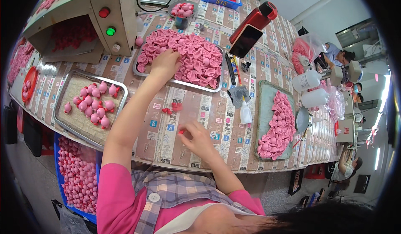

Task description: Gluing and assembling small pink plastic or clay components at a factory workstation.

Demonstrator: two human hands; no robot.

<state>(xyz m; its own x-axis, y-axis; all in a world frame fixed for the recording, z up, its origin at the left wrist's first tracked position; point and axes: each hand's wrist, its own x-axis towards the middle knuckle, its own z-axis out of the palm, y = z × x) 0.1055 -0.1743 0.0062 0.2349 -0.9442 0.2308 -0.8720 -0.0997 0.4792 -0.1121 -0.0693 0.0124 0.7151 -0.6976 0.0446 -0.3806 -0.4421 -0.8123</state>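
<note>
Pink cupped pieces (202, 63) fill the metal tray (218, 89) at the middle, its raised rim probably there to stop the pile spreading. From the far left, a red dish (34, 72) holds a few pink balls near the table edge. Below the table, a blue crate (88, 216) brims with pink figures; its low spot beside the person looks handy for filling. Above it, a lined tray (78, 125) keeps red-footed pink figures (95, 104) together, bunched towards one side. Next, the left hand (166, 64) reaches over the middle tray, fingers bent down among the pieces; whether they grip one I cannot tell. Nearer the person, loose red bits (168, 110) lie on the table between the hands, within easy reach of both. The right hand (198, 140) has thumb and forefinger pinched on a small red piece (181, 132), seemingly a fingertip hold because it is so tiny. Further right, a white dropper bottle (246, 113) stands near a phone (246, 41), then a greenish tray (263, 104) carries more pink pieces
</note>
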